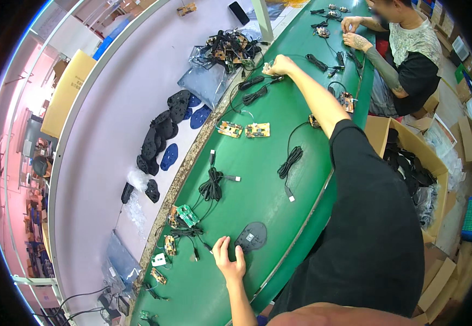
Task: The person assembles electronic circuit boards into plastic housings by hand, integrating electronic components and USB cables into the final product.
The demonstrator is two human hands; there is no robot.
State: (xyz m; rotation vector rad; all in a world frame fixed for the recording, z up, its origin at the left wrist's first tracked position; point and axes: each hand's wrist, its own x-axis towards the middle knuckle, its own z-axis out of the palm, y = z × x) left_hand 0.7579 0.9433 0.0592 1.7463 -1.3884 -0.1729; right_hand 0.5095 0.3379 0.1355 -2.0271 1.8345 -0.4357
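My left hand (229, 262) is over the near part of the green belt, palm down with its fingers stretched out. Its thumb reaches the edge of a black oval plastic shell (251, 237) with a small pale label. My right arm stretches far forward, and my right hand (280, 66) is closed at the belt's left edge beside black cables. What its fingers hold is too small to make out. Below it lie coiled black cables (255, 96) and two orange-brown circuit boards (257, 130). A bundled USB cable (211, 187) joins a green circuit board (187, 215).
Left of the belt, a pale shelf (103, 146) bears black shells (159, 133), blue oval pieces (169, 157) and a tangled heap of boards and cables (230, 50). Across the belt's far right, a co-worker (410, 60) handles parts. A cardboard box (377, 136) of black parts stands at right.
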